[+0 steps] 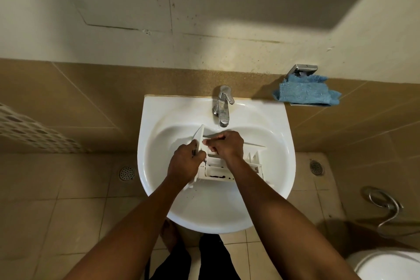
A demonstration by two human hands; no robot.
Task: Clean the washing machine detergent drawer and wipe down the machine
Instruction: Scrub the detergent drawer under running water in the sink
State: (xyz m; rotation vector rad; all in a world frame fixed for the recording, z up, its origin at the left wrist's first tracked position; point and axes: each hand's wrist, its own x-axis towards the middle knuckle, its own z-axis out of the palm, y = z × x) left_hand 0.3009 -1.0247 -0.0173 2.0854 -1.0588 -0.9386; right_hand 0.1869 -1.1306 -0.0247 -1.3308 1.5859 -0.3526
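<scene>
The white detergent drawer lies in the white sink, its front panel at the left and tipped up. Dark grime shows along its lower compartment edge. My left hand grips the drawer's front panel. My right hand is closed over the drawer's upper compartments, fingertips pinched near the panel; what it pinches is too small to tell. A blue cloth lies on a metal wall shelf at the right, away from both hands.
A chrome tap stands at the sink's back, spout over the basin, no water visible. A toilet sits at the lower right with a spray hose beside it. Floor drains flank the sink. A perforated basket shows at the left.
</scene>
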